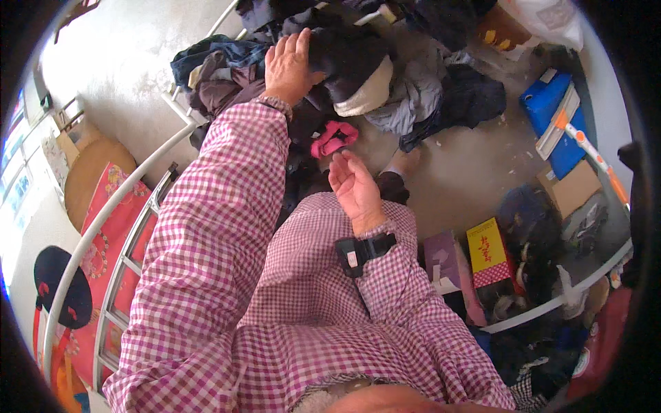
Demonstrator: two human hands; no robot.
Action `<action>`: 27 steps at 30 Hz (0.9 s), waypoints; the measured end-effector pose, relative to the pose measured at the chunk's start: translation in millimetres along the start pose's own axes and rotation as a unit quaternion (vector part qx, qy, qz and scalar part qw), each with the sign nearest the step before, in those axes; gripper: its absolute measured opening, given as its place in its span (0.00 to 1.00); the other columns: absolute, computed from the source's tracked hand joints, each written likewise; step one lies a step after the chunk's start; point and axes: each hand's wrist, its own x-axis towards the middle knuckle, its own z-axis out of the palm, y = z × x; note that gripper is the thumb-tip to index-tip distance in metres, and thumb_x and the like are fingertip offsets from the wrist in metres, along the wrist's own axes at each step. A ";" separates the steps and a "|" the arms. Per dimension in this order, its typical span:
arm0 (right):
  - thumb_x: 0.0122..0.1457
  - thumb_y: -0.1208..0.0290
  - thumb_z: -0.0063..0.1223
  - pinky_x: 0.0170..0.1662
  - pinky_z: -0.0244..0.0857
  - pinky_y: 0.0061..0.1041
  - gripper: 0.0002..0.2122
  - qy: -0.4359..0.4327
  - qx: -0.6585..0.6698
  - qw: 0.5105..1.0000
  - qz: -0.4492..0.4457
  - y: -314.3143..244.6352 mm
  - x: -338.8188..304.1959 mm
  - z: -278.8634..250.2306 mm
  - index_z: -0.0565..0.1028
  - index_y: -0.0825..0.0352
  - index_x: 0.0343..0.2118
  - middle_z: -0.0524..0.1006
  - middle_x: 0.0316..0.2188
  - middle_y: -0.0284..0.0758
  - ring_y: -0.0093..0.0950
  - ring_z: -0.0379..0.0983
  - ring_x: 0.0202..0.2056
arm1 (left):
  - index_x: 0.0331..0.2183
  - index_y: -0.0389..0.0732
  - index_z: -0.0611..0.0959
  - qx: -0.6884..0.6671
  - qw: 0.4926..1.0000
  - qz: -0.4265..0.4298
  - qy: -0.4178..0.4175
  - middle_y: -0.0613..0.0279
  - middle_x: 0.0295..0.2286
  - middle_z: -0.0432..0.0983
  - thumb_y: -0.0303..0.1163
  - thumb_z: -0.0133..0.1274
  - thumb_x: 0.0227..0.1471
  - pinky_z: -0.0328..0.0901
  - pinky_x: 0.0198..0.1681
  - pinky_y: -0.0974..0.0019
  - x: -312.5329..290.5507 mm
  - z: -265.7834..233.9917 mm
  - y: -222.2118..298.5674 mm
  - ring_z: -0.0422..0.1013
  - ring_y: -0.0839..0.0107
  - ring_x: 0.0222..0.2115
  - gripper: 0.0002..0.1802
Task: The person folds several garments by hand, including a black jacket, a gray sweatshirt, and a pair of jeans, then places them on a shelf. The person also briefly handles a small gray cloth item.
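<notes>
My left hand (289, 65) reaches up and rests flat on a dark garment (348, 55) at the top of a heap of clothes (413, 89) piled on the floor; its fingers lie spread on the cloth. My right hand (352, 184) hovers lower, palm turned inward, fingers loosely apart and holding nothing. A black band (361, 251) sits on its wrist. Just above it lies a pink item (334, 138) among the dark clothes. Both arms wear pink-and-white checked sleeves.
A white metal bed rail (117, 206) curves along the left beside red patterned bedding (103, 241). On the right stand a yellow box (487, 251), a purple box (441, 258), a blue folder (551, 110), a cardboard piece (575, 187) and another white rail (564, 296).
</notes>
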 end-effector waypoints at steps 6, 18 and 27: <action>0.60 0.70 0.53 0.51 0.66 0.30 0.14 0.064 -0.038 0.994 -0.086 -3.3 16.6 -12.6 0.70 0.62 0.49 0.76 0.46 0.34 0.30 0.73 0.47 | 0.36 0.41 0.73 -0.043 0.963 -0.006 -0.268 0.48 0.25 0.76 0.41 0.58 0.47 0.64 0.31 0.50 -57.1 -12.3 15.6 0.73 0.47 0.30 0.18; 0.55 0.73 0.56 0.57 0.61 0.35 0.27 -0.079 -0.155 0.985 -0.007 -1.1 15.4 20.3 0.61 0.63 0.58 0.69 0.53 0.34 0.32 0.66 0.53 | 0.25 0.42 0.73 -0.196 0.922 0.097 -0.321 0.60 0.18 0.67 0.30 0.61 0.34 0.62 0.30 0.57 -199.7 -180.7 29.2 0.68 0.55 0.23 0.14; 0.53 0.82 0.55 0.55 0.61 0.28 0.32 -0.252 -0.463 0.846 0.077 28.6 -2.8 36.2 0.58 0.66 0.62 0.70 0.52 0.36 0.26 0.68 0.51 | 0.55 0.32 0.65 -0.430 0.827 -0.332 -0.143 0.50 0.48 0.69 0.36 0.61 0.50 0.64 0.51 0.63 -175.3 -152.9 8.0 0.67 0.67 0.49 0.35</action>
